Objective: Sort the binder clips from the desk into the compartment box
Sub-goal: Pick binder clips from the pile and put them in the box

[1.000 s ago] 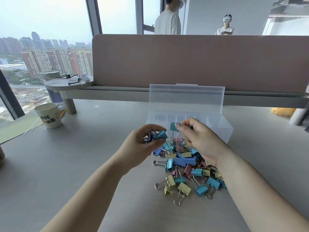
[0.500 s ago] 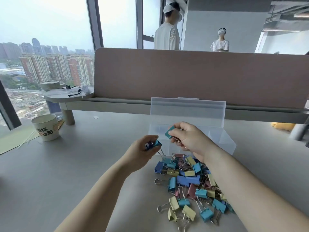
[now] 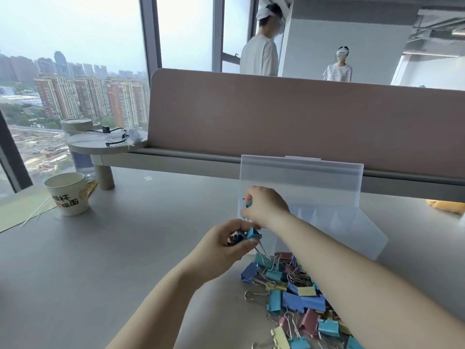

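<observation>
Your right hand (image 3: 266, 206) pinches a teal clip (image 3: 249, 204) over the 9 o'clock end of the compartment box (image 3: 357, 235); your left hand (image 3: 224, 244) is clenched round a blue bunch (image 3: 247, 234). The clip pile (image 3: 297, 298) lies on the desk (image 3: 125, 260) at the box's 6 o'clock. Clips look light, stiff, springy; wire loops prob. snag, so lift by the painted body. Colours: teal, blue, yellow, pink.

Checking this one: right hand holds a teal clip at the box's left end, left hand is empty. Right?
Not quite: in the head view the left hand grips a few blue clips rather than being empty. The right hand does hold a teal clip at the left end of the compartment box.
</observation>
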Motion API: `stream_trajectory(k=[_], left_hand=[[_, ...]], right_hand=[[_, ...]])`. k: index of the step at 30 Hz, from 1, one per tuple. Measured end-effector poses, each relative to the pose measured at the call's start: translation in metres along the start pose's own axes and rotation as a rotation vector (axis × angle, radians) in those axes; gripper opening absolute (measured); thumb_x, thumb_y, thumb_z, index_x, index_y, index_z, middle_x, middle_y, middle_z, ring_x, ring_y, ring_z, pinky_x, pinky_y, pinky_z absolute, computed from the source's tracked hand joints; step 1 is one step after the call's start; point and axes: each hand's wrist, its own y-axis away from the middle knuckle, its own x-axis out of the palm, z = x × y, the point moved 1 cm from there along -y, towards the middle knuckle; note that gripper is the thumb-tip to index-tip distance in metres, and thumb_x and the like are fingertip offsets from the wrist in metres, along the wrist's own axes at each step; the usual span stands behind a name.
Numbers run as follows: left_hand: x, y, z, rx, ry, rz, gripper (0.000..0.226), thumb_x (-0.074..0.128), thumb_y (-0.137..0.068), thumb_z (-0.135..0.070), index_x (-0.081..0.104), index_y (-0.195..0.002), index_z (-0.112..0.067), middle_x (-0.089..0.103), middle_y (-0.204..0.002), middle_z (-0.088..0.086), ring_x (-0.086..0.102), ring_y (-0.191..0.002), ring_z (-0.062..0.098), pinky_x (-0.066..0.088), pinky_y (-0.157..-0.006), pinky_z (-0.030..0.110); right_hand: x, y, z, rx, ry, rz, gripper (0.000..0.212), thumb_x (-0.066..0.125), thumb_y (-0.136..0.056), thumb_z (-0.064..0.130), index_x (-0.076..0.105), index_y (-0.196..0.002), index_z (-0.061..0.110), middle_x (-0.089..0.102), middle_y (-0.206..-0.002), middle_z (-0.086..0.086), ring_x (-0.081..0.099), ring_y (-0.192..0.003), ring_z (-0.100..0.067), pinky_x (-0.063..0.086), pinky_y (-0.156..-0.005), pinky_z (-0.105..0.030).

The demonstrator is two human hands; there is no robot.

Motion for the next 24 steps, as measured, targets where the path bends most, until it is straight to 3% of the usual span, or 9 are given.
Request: stream_trajectory(k=[4,6,9,12,15,17,19,22,24], left_hand=[[-0.006,0.001,-0.005,0.017,0.072,-0.072,0.013,0.062,-0.089,-0.018,0.066,-0.1,-0.015,0.049,-0.056,-0.017,0.038,-0.053,0.006,0.034,-0.051,0.014],[-0.013,-0.001,-0.007,-0.012,0.154,-0.196,0.005,0.062,-0.089,-0.018,0.065,-0.092,-0.016,0.047,-0.053,-0.016,0.035,-0.05,0.006,0.029,-0.044,0.012],[-0.025,-0.008,-0.008,-0.077,0.205,-0.363,0.003,0.065,-0.087,-0.022,0.067,-0.087,-0.019,0.049,-0.058,-0.01,0.035,-0.052,0.01,0.029,-0.046,0.016],[-0.029,-0.014,-0.007,-0.132,0.08,-0.446,0.009,0.067,-0.085,-0.024,0.067,-0.093,-0.021,0.054,-0.067,-0.002,0.037,-0.051,0.011,0.029,-0.045,0.018],[-0.028,-0.023,-0.011,-0.11,-0.044,-0.454,0.017,0.065,-0.085,-0.026,0.062,-0.102,-0.028,0.057,-0.076,0.007,0.04,-0.057,0.015,0.031,-0.049,0.022],[-0.027,-0.03,-0.015,-0.083,-0.117,-0.478,0.016,0.063,-0.084,-0.024,0.062,-0.1,-0.027,0.052,-0.072,0.006,0.038,-0.055,0.015,0.03,-0.048,0.022],[-0.028,-0.035,-0.016,-0.068,-0.161,-0.517,0.012,0.063,-0.084,-0.022,0.063,-0.096,-0.024,0.052,-0.07,0.003,0.037,-0.052,0.015,0.03,-0.049,0.022],[-0.026,-0.037,-0.013,-0.07,-0.192,-0.534,0.009,0.063,-0.083,-0.021,0.064,-0.092,-0.024,0.054,-0.068,-0.001,0.041,-0.052,0.013,0.032,-0.049,0.023],[-0.024,-0.038,-0.011,-0.071,-0.243,-0.53,0.01,0.062,-0.083,-0.021,0.063,-0.093,-0.025,0.052,-0.067,-0.005,0.044,-0.054,0.012,0.033,-0.049,0.023]], right_hand=[[-0.001,-0.004,-0.008,-0.01,-0.086,-0.01,0.024,0.065,-0.081,0.026,0.065,-0.092,0.006,0.067,-0.098,-0.011,0.059,-0.083,-0.024,0.051,-0.075,-0.037],[-0.007,-0.004,-0.012,0.012,-0.174,0.008,0.043,0.064,-0.084,0.04,0.063,-0.087,-0.003,0.068,-0.087,-0.017,0.054,-0.071,-0.022,0.05,-0.071,-0.037],[-0.015,0.001,-0.012,0.053,-0.194,0.034,0.052,0.053,-0.088,0.055,0.041,-0.065,0.01,0.042,-0.061,-0.007,0.037,-0.059,-0.021,0.027,-0.055,-0.031],[-0.02,0.003,-0.007,0.158,-0.31,0.162,0.044,0.03,-0.098,0.044,0.044,-0.077,0.009,0.033,-0.062,-0.004,0.031,-0.054,-0.019,0.024,-0.05,-0.028],[-0.019,-0.004,-0.004,0.205,-0.446,0.243,0.026,0.033,-0.097,0.019,0.052,-0.089,0.004,0.047,-0.07,-0.009,0.047,-0.056,-0.019,0.042,-0.052,-0.024],[-0.016,-0.008,-0.004,0.162,-0.345,0.232,0.017,0.044,-0.091,0.006,0.059,-0.094,-0.002,0.059,-0.076,-0.018,0.06,-0.065,-0.018,0.056,-0.062,-0.032],[-0.012,-0.01,-0.003,0.109,-0.226,0.156,0.025,0.052,-0.082,0.002,0.062,-0.1,-0.012,0.066,-0.092,-0.03,0.069,-0.085,-0.024,0.058,-0.077,-0.043],[-0.011,-0.003,0.0,0.017,0.018,0.031,0.022,0.059,-0.077,0.009,0.065,-0.097,0.0,0.068,-0.096,-0.019,0.065,-0.091,-0.033,0.046,-0.066,-0.028],[-0.008,-0.001,0.001,-0.025,0.121,-0.009,0.017,0.059,-0.079,0.013,0.061,-0.095,0.007,0.065,-0.096,-0.012,0.06,-0.088,-0.032,0.043,-0.066,-0.029]])
